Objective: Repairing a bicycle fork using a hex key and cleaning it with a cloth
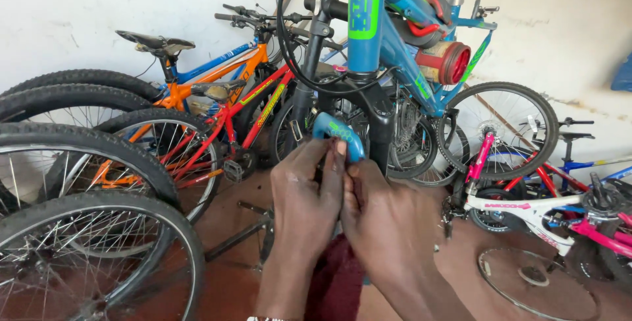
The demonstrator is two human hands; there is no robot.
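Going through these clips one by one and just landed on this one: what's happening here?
A person stands at a raised blue bicycle frame in a room packed with bikes. Both hands meet on a small curved blue part low at the frame's front: the left hand pinches it and the right hand sits against it. A dark red cloth hangs below the hands. An orange bike and a red bike lean behind; loose wheels stand left.

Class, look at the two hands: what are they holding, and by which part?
Both the left hand and right hand grip the blue bicycle fork at the lower end of its blue leg.
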